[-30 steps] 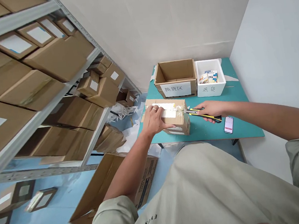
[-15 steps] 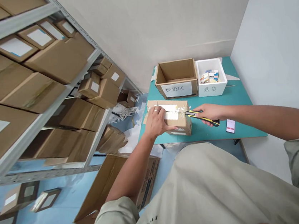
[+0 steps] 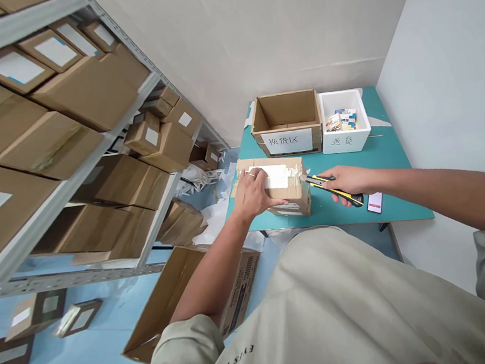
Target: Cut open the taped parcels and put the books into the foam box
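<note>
A taped cardboard box (image 3: pixel 293 189) with a white label on top stands near the front edge of the green table. Across its left part lies my left hand (image 3: pixel 252 194), fingers over the top and thumb along the front edge, gripping it. My right hand (image 3: pixel 342 182) is closed around a black and yellow utility knife (image 3: pixel 349 196). The blade points left, at the box's right end, by the shiny tape. Whether the blade touches the tape I cannot tell. Part of the label is hidden under my left fingers.
Behind the box on the green table (image 3: pixel 394 188) stand an open carton (image 3: pixel 288 141) and a white foam bin (image 3: pixel 347 142) with small packets. A phone (image 3: pixel 375 202) lies right of the knife. Shelves of boxes (image 3: pixel 83 89) rise at left; an open carton (image 3: pixel 168 295) is on the floor.
My right hand has drawn the knife slightly right, away from the box's top. The tape end and label appear less raised. My left hand stays on the box; the view has shifted slightly.
</note>
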`<state>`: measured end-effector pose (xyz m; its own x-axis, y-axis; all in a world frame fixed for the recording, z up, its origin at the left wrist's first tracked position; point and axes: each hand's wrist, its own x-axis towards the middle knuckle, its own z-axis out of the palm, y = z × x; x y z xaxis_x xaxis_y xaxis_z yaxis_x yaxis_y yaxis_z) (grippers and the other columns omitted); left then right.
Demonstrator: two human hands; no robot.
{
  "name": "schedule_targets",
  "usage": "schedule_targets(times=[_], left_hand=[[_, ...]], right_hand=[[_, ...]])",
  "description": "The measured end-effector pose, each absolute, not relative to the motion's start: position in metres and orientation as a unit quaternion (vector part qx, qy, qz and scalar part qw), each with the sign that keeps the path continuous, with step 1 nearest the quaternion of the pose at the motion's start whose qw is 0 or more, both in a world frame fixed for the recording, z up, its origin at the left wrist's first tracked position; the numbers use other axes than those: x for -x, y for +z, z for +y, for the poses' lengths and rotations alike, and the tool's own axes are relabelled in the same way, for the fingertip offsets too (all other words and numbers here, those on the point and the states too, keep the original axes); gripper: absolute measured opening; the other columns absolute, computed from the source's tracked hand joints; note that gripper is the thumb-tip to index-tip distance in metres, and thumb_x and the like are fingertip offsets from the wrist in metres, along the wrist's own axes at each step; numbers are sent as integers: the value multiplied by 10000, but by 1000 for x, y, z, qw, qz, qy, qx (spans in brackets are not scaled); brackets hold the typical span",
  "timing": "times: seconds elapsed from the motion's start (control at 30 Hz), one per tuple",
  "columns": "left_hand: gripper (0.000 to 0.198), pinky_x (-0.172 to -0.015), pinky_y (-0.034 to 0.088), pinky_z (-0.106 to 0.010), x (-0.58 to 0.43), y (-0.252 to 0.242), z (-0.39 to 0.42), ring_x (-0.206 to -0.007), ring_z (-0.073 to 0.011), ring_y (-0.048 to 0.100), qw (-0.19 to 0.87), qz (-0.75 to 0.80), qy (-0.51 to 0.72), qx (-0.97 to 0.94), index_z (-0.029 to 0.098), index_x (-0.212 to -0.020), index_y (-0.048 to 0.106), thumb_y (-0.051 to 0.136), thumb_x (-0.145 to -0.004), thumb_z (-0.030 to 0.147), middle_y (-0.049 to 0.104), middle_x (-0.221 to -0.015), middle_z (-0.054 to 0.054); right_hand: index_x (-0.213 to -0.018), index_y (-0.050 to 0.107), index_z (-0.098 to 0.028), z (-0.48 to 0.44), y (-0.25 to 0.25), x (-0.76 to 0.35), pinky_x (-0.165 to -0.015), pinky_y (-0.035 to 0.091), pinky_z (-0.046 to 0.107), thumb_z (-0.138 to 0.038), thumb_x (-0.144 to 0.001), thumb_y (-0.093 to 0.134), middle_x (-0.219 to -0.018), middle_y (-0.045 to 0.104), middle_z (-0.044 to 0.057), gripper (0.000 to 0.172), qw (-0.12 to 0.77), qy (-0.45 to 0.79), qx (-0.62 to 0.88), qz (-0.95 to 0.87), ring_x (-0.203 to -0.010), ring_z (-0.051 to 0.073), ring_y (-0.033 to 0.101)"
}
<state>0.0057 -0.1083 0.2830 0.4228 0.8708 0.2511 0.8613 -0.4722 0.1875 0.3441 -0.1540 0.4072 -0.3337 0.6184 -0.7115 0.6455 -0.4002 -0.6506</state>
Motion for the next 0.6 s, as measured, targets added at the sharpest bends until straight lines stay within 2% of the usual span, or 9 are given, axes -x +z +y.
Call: schedule_targets(times=[0.13,0.4,0.6], left_hand=[[825,-1398,367,-725,-4,283,-106,-1296,-473,722,17,510,157,-846,229,-1192,729,886,-812,944,749,-1362,-215],[735,-1462,237,-779,-7,295,-107,-1283,-443,749,18,484,147,-862,235,-1244,752,803,-920,894,771,-1362,-178],[777,-1404,382,-696,-10,298,-107,-1400,-476,696,33,458,122,-880,234,-1307,744,925,-849,835,728,-1513,-218]], right_hand=[[-1558,690,-331,-161,414,-354,-498,530,219,-463,-1198,690,-959,833,21,383,17,-576,-595,561,-527,119,657],[-1674,704,-360,-179,422,-364,-508,502,209,-434,-1169,754,-909,809,-1,513,-19,-521,-610,597,-531,114,655],[-1804,595,-370,-177,415,-371,-524,512,222,-334,-1170,711,-967,835,-1,645,-52,-460,-622,632,-531,117,659]])
